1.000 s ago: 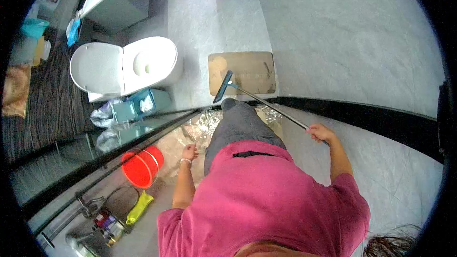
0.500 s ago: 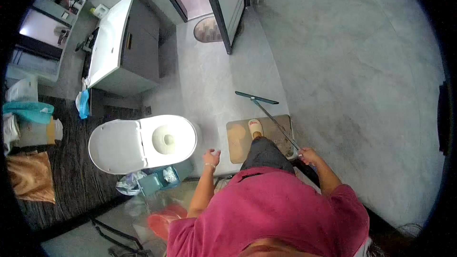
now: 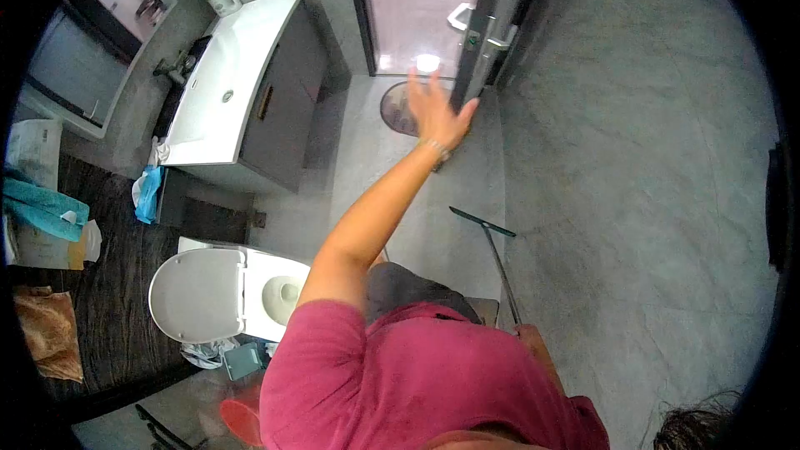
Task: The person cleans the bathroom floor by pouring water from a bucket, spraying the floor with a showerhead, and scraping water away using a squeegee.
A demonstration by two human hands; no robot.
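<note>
My left hand (image 3: 437, 114) is raised at the end of a stretched arm, fingers spread and holding nothing, beside the edge of the door (image 3: 479, 54). Whether it touches the door I cannot tell. Low on the right, my right hand (image 3: 528, 335) is wrapped round the pole of a squeegee (image 3: 500, 271), though my forearm and body hide part of it. The squeegee's dark blade (image 3: 482, 221) lies on or just above the grey floor, ahead of my right hand.
At the left are an open toilet (image 3: 196, 296), a white sink (image 3: 221, 96) over a grey cabinet (image 3: 287, 96) and a red bucket (image 3: 242, 421). An oval mat (image 3: 398, 110) lies by the doorway, and a brown mat (image 3: 485, 310) is beside my legs.
My left hand has gone from beside the toilet up to the door. The view has moved forward, toward the doorway. The squeegee has stayed in my right hand, its blade ahead.
</note>
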